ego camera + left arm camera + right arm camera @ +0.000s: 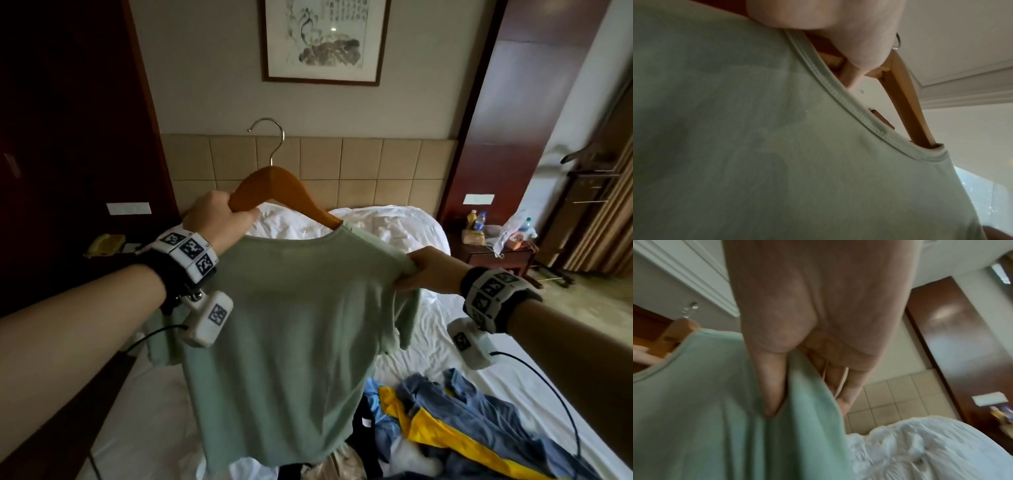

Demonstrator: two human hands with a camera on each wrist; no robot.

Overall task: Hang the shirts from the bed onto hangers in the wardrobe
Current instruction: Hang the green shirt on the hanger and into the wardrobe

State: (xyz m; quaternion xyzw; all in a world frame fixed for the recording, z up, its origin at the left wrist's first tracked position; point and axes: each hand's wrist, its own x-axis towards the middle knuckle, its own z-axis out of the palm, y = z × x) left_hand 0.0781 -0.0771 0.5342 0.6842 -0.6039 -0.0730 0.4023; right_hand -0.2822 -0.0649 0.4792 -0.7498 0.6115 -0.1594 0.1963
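A pale green T-shirt [287, 335] hangs in the air above the bed, held up between my hands. A wooden hanger [274, 186] with a metal hook [270, 137] pokes out of its neck opening; the hanger's right arm is inside the right shoulder. My left hand [219, 219] grips the hanger's left arm at the collar [849, 100], fingers curled round the wood [906, 100]. My right hand [424, 270] pinches the shirt's right shoulder fabric [809, 386], thumb on the near side. The left sleeve droops behind my left wrist.
A heap of shirts [455, 421], blue, yellow and black, lies on the white bed [445, 308] at the lower right. A padded headboard [342, 164] and framed picture [325, 37] are ahead. A bedside table [496, 246] with bottles stands right, dark wood panels [68, 137] left.
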